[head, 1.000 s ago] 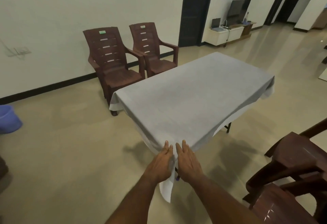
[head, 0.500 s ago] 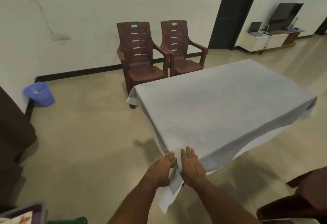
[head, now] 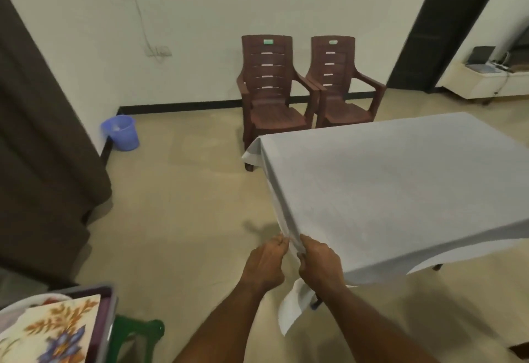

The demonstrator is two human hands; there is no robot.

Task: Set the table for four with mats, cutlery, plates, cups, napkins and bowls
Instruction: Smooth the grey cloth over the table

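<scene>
1. Where the grey tablecloth (head: 400, 190) drapes over the near corner of the table, both hands meet at the hanging fold.
2. Left hand (head: 264, 265): fingers curled, tips pinching the cloth edge just left of that corner.
3. Right hand (head: 320, 266): fingers curled round the cloth fold at the same corner, thumb side against the fabric. The two hands sit close together, with only the fold between them.
4. A loose point of the cloth hangs below the right hand.
5. Beyond the table's far left corner stand two brown plastic chairs (head: 309, 87), side by side against the wall.
6. Well left of the table, by the wall, sits a blue bucket (head: 121, 132).
7. Left of the hands, at the frame's lower edge, a floral-patterned mat (head: 54, 331) lies in a container; its other contents cannot be told.
</scene>
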